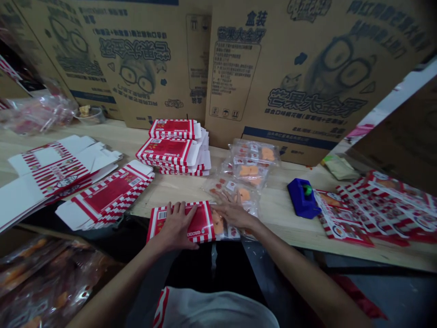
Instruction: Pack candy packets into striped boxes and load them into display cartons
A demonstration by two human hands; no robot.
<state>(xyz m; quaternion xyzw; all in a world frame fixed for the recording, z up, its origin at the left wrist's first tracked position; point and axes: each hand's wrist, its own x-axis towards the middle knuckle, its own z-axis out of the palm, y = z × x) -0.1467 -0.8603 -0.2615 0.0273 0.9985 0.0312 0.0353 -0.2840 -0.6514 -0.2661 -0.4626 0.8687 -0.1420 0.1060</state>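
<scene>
My left hand lies across a red box with white stripes at the table's front edge. Its fingers reach over the top face and the thumb rests by the near side, holding the box down. At the box's right end a clear packet with an orange piece inside shows, partly covered. Over that packet and its neighbours spreads my right hand, palm down, fingers apart. Whether the packet's left end is inside the box is hidden. More clear packets with orange pieces lie just beyond my right hand.
Striped boxes are stacked behind. Flattened cartons lie left, striped printed sheets right, beside a blue tape dispenser. Large cardboard cartons wall off the back. Bagged pieces fill the lower left.
</scene>
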